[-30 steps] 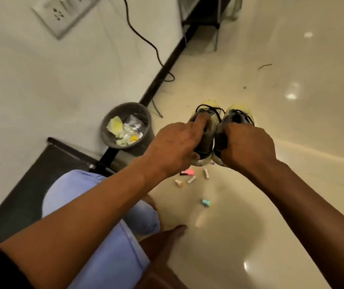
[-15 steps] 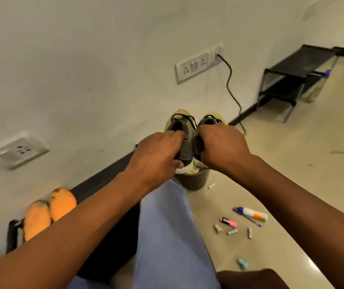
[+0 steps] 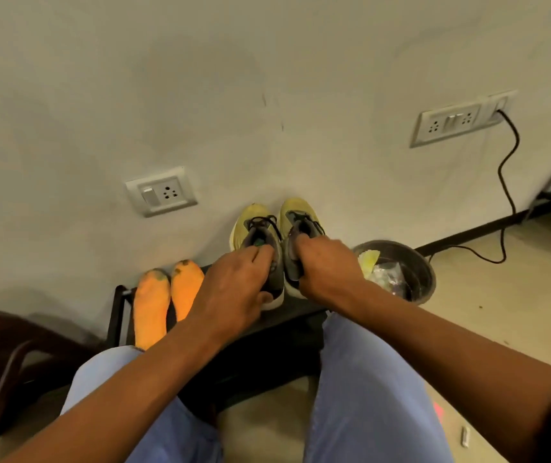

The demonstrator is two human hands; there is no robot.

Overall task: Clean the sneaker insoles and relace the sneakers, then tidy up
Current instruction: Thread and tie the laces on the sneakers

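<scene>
Gripping the 2 sneakers (image 3: 279,238) by their heel collars, the left hand (image 3: 234,289) and right hand (image 3: 324,269) set them on the black rack (image 3: 287,319) beside the orange insoles (image 3: 167,302); they look light and soft, so the collars seem the surest hold.

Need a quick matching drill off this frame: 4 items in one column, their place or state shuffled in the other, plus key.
1. sneakers
2. insoles
3. bin
4. black cable

A. plugged into a wall socket
B. on the floor, right of the rack
C. orange, lying on the rack's left part
D. gripped at the heel, one by the left hand, one by the right hand

Pairs: 1-D, 2-C, 3-B, 4-A
</scene>
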